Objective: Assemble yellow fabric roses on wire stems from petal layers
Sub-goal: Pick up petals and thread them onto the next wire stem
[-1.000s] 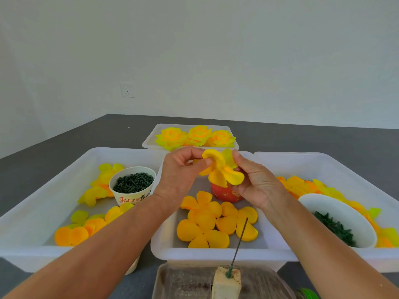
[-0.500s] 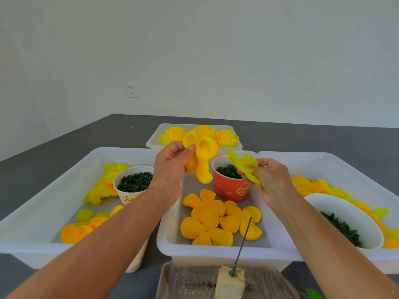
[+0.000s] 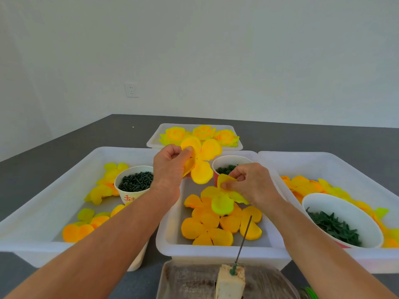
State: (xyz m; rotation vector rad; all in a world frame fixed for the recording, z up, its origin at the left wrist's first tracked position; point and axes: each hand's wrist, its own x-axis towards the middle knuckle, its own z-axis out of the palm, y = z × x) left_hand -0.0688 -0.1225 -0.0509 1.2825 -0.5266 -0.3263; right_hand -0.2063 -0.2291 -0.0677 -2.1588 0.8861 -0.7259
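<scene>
Our left hand [image 3: 169, 169] pinches an orange-yellow petal layer [image 3: 201, 160] above the middle tray's [image 3: 216, 252] far edge; our right hand [image 3: 251, 184] pinches a greenish-yellow petal layer [image 3: 222, 201] over its centre.

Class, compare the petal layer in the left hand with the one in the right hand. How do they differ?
The left hand holds its orange-yellow petal layer raised above the middle tray, spread open; the right hand pinches a greener yellow petal layer low over the loose petals, partly folded. Both are multi-lobed fabric pieces.
</scene>
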